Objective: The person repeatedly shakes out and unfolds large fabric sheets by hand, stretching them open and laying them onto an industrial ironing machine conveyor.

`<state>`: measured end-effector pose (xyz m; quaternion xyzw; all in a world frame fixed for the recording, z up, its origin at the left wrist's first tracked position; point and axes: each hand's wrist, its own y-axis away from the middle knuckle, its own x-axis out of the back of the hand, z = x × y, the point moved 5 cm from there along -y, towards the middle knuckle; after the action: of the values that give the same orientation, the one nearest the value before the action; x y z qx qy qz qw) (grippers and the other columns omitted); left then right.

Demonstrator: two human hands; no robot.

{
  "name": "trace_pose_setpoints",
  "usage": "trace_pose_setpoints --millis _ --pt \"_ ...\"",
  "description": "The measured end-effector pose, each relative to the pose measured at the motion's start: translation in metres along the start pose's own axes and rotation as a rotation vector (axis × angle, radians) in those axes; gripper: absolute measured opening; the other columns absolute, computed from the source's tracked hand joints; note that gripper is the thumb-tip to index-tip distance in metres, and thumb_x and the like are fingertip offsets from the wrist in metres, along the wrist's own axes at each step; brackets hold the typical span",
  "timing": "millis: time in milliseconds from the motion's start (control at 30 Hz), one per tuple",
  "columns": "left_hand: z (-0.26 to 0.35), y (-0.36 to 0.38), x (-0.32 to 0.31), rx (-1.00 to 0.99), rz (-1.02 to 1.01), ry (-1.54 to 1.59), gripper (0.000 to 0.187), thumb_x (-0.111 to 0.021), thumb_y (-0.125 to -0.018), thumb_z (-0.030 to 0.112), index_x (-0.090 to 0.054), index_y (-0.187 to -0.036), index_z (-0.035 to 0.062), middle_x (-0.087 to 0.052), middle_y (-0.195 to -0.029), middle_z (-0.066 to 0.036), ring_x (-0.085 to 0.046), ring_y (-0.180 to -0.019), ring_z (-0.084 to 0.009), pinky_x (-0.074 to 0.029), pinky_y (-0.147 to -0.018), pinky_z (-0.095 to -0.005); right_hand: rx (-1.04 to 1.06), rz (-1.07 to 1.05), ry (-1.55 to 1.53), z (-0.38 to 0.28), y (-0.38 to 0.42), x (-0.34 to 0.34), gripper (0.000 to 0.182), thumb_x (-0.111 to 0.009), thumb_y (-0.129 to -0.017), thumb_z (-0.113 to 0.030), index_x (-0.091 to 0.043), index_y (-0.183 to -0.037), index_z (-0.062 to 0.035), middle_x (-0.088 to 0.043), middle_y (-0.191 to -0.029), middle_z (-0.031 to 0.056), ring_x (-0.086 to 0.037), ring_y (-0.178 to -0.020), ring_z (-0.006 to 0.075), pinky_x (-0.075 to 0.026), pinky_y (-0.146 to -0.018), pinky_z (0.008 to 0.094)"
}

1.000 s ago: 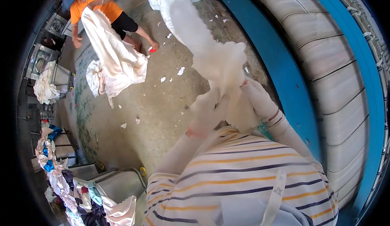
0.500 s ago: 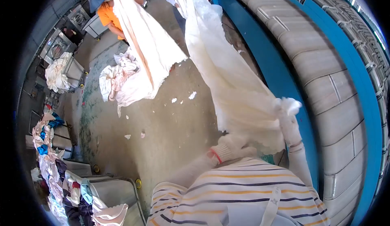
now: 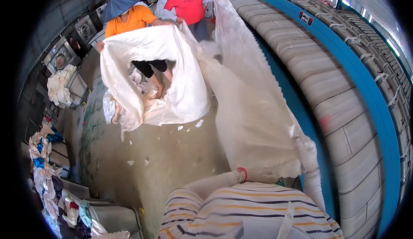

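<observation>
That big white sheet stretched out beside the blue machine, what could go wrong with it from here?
The sheet sags low between the wearer's gloved right hand and the far end, so it might brush the dusty floor with its white scraps. The left hand is mostly hidden beneath it, so that grip may be weak. The co-worker's sheet hangs close and could tangle.

A large white sheet (image 3: 254, 110) hangs spread out and stretched lengthwise, its near scalloped edge raised, its far end high.
</observation>
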<state>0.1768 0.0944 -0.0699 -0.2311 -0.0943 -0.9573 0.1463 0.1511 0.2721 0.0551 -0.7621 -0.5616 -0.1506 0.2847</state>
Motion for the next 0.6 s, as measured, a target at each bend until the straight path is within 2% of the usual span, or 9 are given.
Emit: trace_pose_setpoints --millis 67,100,200,267,333,367,467,567,600 --pt "0.021 0.004 0.005 0.018 -0.101 -0.045 0.034 -0.040 -0.098 0.027 -0.051 -0.129 0.0196 -0.055 -0.125 -0.013 -0.053 -0.114 -0.0298 -0.041 -0.097 -0.0406 0.036 0.037 -0.016 0.010 0.001 0.012 0.026 -0.066 -0.089 -0.022 -0.066 -0.101 0.0007 -0.067 -0.086 0.0097 -0.059 -0.077 0.0145 -0.048 -0.069 0.0310" --pt "0.009 0.001 0.001 -0.034 -0.110 -0.086 0.034 -0.042 -0.097 0.029 -0.052 -0.128 0.0198 -0.054 -0.126 -0.013 -0.053 -0.115 -0.0297 -0.042 -0.096 -0.0400 0.065 0.053 -0.072 0.013 0.001 0.021 0.026 -0.066 -0.089 -0.022 -0.066 -0.102 0.0010 -0.067 -0.086 0.0094 -0.059 -0.077 0.0138 -0.048 -0.069 0.0309" --pt "-0.026 -0.009 -0.015 -0.186 -0.043 -0.237 0.034 -0.045 -0.094 0.030 -0.052 -0.126 0.0210 -0.053 -0.127 -0.012 -0.053 -0.115 -0.0294 -0.045 -0.093 -0.0384 -0.247 -0.108 -0.040 -0.025 -0.007 0.071 0.029 -0.060 -0.093 -0.021 -0.063 -0.111 0.0020 -0.067 -0.097 0.0121 -0.060 -0.086 0.0138 -0.048 -0.076 0.0297" --pt "-0.026 0.000 -0.006 -0.266 0.116 -0.363 0.034 -0.047 -0.093 0.029 -0.052 -0.125 0.0227 -0.054 -0.126 -0.012 -0.055 -0.114 -0.0293 -0.046 -0.091 -0.0378 0.011 0.034 0.263 -0.023 -0.021 0.108 0.032 -0.057 -0.092 -0.020 -0.061 -0.115 0.0008 -0.066 -0.103 0.0131 -0.062 -0.093 0.0204 -0.048 -0.082 0.0328" --pt "0.005 0.003 0.009 -0.144 -0.020 -0.391 0.033 -0.049 -0.092 0.028 -0.052 -0.124 0.0225 -0.054 -0.126 -0.011 -0.056 -0.112 -0.0292 -0.046 -0.090 -0.0383 0.229 0.169 0.383 -0.009 -0.033 0.145 0.031 -0.056 -0.089 -0.018 -0.062 -0.115 -0.0026 -0.065 -0.107 0.0122 -0.062 -0.095 0.0271 -0.048 -0.084 0.0373" --pt "0.016 0.000 0.012 -0.085 -0.086 -0.402 0.033 -0.050 -0.091 0.028 -0.053 -0.123 0.0224 -0.054 -0.126 -0.011 -0.057 -0.110 -0.0292 -0.046 -0.090 -0.0386 0.117 0.186 0.212 0.006 -0.042 0.166 0.030 -0.055 -0.087 -0.016 -0.062 -0.114 -0.0047 -0.065 -0.108 0.0113 -0.062 -0.095 0.0299 -0.048 -0.084 0.0396" --pt "-0.008 -0.028 -0.002 0.002 -0.131 -0.193 0.031 -0.046 -0.092 0.031 -0.060 -0.118 0.0196 -0.060 -0.121 -0.011 -0.055 -0.113 -0.0304 -0.044 -0.090 -0.0378 0.152 0.183 0.998 0.079 -0.054 0.231 0.026 -0.053 -0.087 -0.011 -0.063 -0.110 -0.0074 -0.067 -0.105 0.0098 -0.063 -0.091 0.0254 -0.049 -0.083 0.0356" --pt "-0.053 -0.055 -0.019 0.034 -0.105 -0.039 0.028 -0.046 -0.093 0.027 -0.065 -0.108 0.0142 -0.063 -0.112 -0.011 -0.059 -0.102 -0.0280 -0.045 -0.086 -0.0356 -0.372 0.286 0.006 0.145 -0.060 0.274 0.022 -0.053 -0.086 -0.011 -0.065 -0.104 -0.0072 -0.067 -0.095 0.0074 -0.062 -0.084 0.0211 -0.049 -0.079 0.0323" --pt "-0.056 -0.062 -0.016 0.061 -0.086 0.044 0.028 -0.046 -0.093 0.026 -0.067 -0.104 0.0125 -0.063 -0.108 -0.011 -0.060 -0.096 -0.0265 -0.046 -0.083 -0.0348 -0.541 0.415 0.068 0.149 -0.054 0.284 0.019 -0.058 -0.086 -0.015 -0.066 -0.102 -0.0075 -0.066 -0.089 0.0043 -0.060 -0.082 0.0148 -0.048 -0.076 0.0284"
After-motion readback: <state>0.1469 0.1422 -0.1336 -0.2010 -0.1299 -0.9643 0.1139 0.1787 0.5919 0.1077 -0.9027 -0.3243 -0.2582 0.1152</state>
